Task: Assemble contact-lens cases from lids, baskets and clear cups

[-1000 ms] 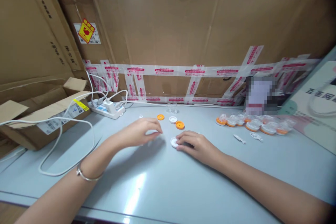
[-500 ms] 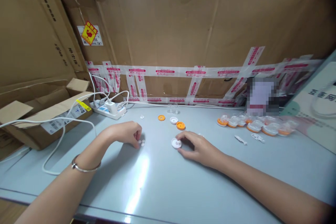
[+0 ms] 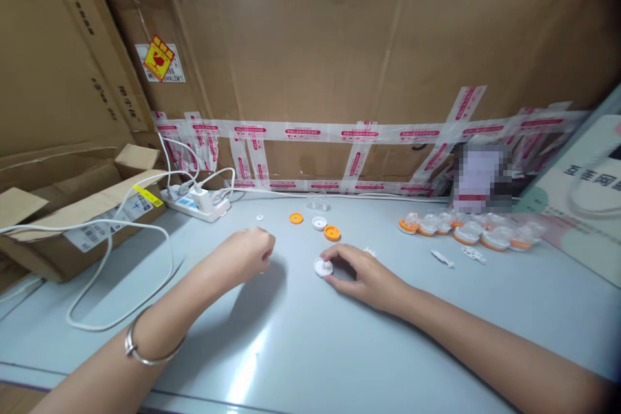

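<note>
My right hand grips the edge of a white round plastic base between thumb and index finger; a small white peg stands on its middle. To the left, my left hand is closed and raised a little over the table, its shadow beside it. Its fingertips are turned away, so what they hold, if anything, is hidden. Beyond the hands lie an orange ring, a white round part and another orange ring. A small white peg stands behind my left hand.
Clear domes sit near the back. On the right are several orange-and-white domed pieces and two flat white parts. A power strip, white cables and an open carton occupy the left. A large taped cardboard box stands behind.
My left hand has lifted and moved slightly right, away from the small white pieces that showed at its fingertips. My right hand stays on the white base; the view shifted a little.
</note>
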{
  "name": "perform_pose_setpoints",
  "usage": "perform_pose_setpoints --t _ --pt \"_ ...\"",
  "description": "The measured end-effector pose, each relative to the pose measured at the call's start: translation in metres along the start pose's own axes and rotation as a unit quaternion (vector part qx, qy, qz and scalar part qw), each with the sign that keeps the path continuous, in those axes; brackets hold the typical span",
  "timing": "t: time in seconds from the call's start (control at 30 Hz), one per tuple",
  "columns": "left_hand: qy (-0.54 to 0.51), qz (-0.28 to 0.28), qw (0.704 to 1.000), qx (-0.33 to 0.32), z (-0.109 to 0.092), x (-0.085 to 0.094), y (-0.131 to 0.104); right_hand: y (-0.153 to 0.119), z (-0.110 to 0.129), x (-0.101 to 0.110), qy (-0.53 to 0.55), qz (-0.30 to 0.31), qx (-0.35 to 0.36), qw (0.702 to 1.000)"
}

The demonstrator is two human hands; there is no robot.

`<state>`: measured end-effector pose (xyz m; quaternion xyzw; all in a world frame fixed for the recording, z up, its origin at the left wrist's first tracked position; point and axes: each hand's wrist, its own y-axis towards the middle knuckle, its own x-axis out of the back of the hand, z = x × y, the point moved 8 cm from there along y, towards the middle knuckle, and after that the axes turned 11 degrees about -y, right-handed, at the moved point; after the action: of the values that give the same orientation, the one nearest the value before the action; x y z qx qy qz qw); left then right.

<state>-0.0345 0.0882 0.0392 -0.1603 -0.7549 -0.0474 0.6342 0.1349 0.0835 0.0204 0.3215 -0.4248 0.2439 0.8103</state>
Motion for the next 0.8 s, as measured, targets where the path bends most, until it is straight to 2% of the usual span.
perform_pose_setpoints --t 0.07,0.17,0.27,0.37,0.47,0.8 --pt "-0.038 -0.034 0.998 -0.046 -0.018 0.0 0.001 0.0 0.001 -0.001 -0.004 0.0 0.003 1.0" --pt "-0.132 -0.092 0.969 -0.187 -0.055 -0.001 -0.001 0.001 0.003 -0.002 -0.007 0.003 0.008 1.0" --pt "-0.136 -0.13 0.944 -0.271 -0.075 -0.009 -0.003 0.001 0.005 -0.003 -0.01 0.002 0.015 1.0" --pt "-0.068 -0.143 0.943 -0.292 -0.079 -0.022 0.001 0.001 0.006 -0.004 -0.013 0.0 0.021 1.0" --pt "-0.031 -0.139 0.944 -0.297 -0.079 -0.026 0.001 0.0 0.006 -0.004 -0.012 0.0 0.024 1.0" --pt "-0.059 -0.061 0.954 -0.288 -0.082 -0.015 -0.013 -0.001 0.002 -0.006 -0.004 0.011 0.01 1.0"
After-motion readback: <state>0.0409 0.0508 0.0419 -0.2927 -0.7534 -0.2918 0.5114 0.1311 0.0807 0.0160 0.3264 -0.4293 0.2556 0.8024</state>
